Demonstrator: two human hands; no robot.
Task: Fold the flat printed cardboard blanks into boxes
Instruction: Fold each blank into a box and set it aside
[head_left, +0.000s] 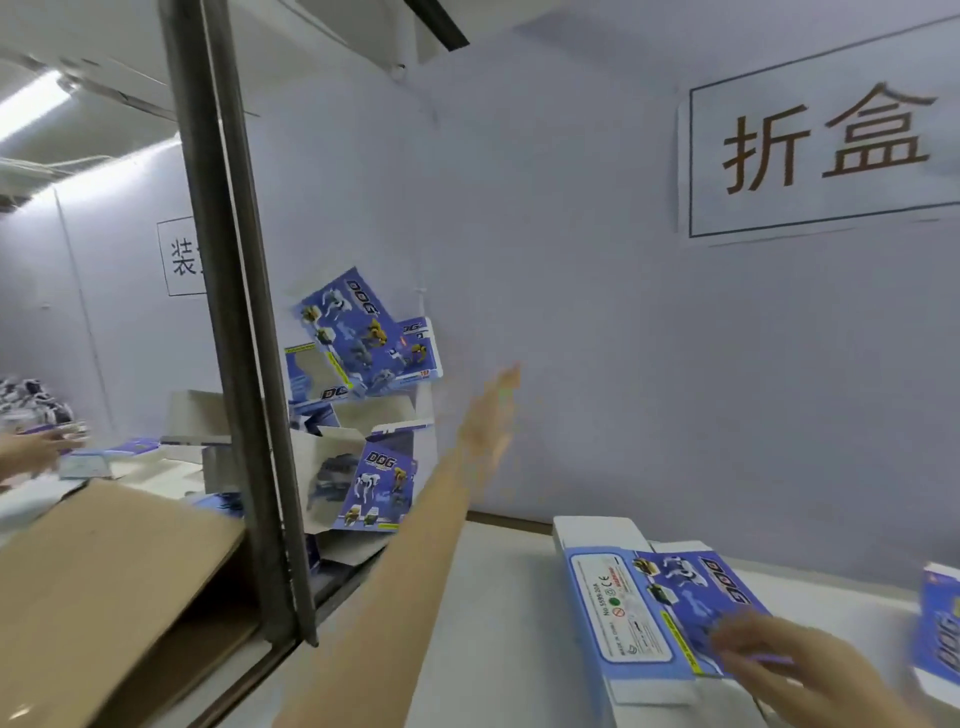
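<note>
My left hand (493, 410) is stretched out toward the wall, blurred, with straight fingers and nothing in it. Just left of it a folded blue "DOG" box (363, 338) is in mid-air, tilted, above a pile of folded boxes (376, 488) behind the metal post. At the lower right my right hand (763, 657) rests with spread fingers on a flat blue-and-white printed blank (623, 618) lying on the white table (498, 623). Another printed blank (940, 639) shows at the right edge.
A dark metal post (244, 364) runs top to bottom at centre left. A brown cardboard carton (104, 597) fills the lower left. Another person's hand (36, 452) works at the far left. A paper sign (826, 150) hangs on the wall.
</note>
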